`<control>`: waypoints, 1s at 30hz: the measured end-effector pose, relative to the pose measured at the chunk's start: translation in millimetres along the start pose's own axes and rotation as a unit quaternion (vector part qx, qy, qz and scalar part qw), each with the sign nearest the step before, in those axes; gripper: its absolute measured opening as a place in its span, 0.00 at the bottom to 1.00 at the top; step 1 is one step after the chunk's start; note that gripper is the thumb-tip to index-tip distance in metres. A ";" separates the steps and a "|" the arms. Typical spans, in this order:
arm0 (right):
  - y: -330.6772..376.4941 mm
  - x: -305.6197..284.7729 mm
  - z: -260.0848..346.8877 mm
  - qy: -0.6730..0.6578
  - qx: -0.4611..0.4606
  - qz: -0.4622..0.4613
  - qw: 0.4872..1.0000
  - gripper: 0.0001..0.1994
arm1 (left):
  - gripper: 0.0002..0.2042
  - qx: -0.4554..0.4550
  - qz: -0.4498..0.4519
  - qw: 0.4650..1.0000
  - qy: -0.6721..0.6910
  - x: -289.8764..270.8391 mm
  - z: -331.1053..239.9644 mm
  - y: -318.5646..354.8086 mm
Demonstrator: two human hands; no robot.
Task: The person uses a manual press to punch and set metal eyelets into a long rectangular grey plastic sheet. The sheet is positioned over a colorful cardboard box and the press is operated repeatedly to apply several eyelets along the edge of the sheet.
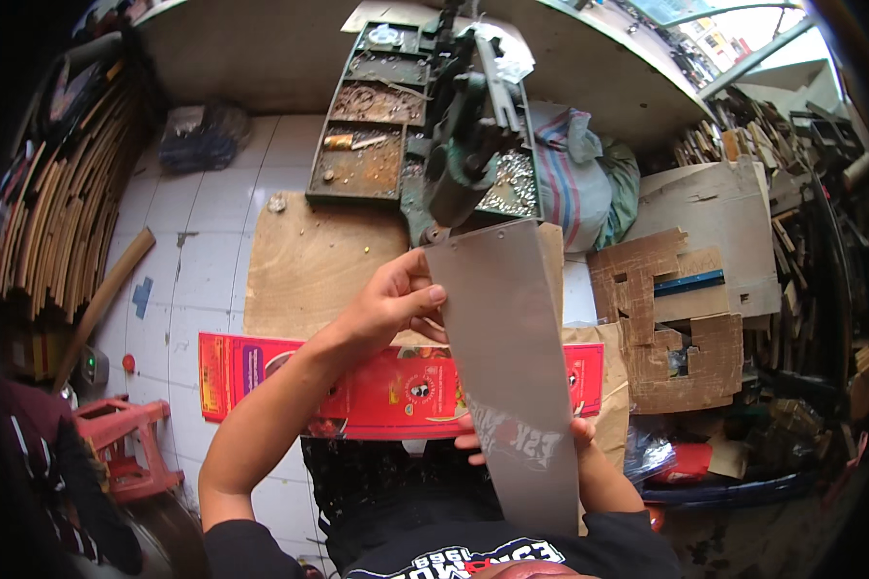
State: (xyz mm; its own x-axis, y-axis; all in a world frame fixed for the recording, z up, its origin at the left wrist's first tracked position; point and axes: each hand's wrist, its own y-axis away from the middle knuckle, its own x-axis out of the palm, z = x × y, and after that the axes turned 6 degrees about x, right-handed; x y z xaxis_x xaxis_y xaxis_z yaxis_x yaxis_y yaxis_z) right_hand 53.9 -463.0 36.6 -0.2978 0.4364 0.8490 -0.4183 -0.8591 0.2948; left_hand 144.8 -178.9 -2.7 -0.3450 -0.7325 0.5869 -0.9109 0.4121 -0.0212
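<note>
We hold a long grey sheet strip (512, 367) up between both hands, its far end meeting the green press machine (473, 145) ahead of us. Our left hand (391, 304) closes on the strip's left edge near its upper end, thumb on the face towards us, fingers curled behind. Our right hand (541, 439) sits lower, close to our body, mostly hidden behind the strip; only fingertips show on either side, so we judge it grips from behind, though how tightly we cannot tell. Beyond the left hand lies a plywood board (309, 265) on the tiled floor (203, 251), and past that a compartmented metal tray (367, 125) of small parts. Under both hands stretches a flattened red printed carton (377, 386). To the right of the right hand stands cut cardboard (666, 328). To do this well, we judge, the strip must stay square to the machine, the left hand steering the edge and the right hand feeding evenly, fingers kept clear of the tool.
</note>
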 end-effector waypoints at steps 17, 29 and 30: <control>46.8 27.1 39.8 0.765 -0.158 -0.190 0.595 0.49 | 0.22 0.087 -0.102 0.989 -0.061 47.5 -38.8 73.5; 37.8 27.8 39.5 0.881 -0.276 -0.258 0.284 0.41 | 0.11 0.132 -0.205 0.966 -0.083 66.1 -31.4 97.4; 37.3 27.5 38.8 0.881 -0.281 -0.261 0.278 0.41 | 0.10 0.146 -0.209 0.963 -0.093 64.0 -28.1 97.0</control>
State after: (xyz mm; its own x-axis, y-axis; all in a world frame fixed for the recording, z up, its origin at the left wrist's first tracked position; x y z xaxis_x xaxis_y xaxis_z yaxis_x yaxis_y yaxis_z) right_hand 63.4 -493.5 88.0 0.1782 0.3403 -0.9233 -0.7193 -0.5952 -0.3582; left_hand 40.7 -170.5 55.5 0.0546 -0.8969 0.4390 -0.9944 -0.0888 -0.0577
